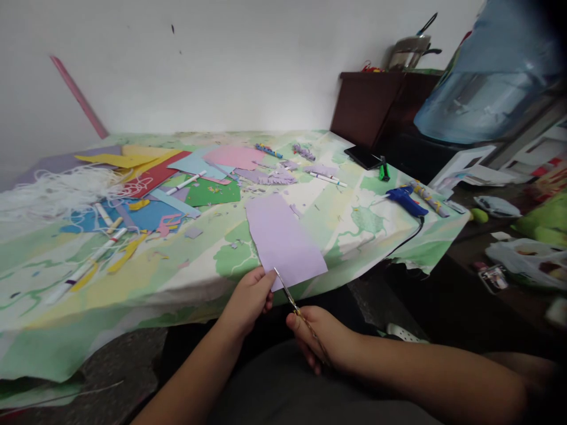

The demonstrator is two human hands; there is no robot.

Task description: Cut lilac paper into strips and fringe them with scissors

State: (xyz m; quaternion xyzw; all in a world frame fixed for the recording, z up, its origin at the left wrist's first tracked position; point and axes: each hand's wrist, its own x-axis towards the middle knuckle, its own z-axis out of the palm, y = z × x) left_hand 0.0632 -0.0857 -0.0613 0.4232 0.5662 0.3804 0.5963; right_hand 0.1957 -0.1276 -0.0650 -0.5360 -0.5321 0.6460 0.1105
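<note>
My left hand pinches the near corner of a lilac sheet of paper, holding it up over the table's front edge. In my right hand are small scissors, fingers closed round the handles. The blades point up and left, and their tips touch the sheet's near edge right beside my left thumb. Both hands hover just off the near edge of the table, above my lap.
Coloured paper scraps, marker pens and white string litter the green patterned tablecloth. A blue glue gun and a phone lie at the right. A water jug and a dark cabinet stand beyond.
</note>
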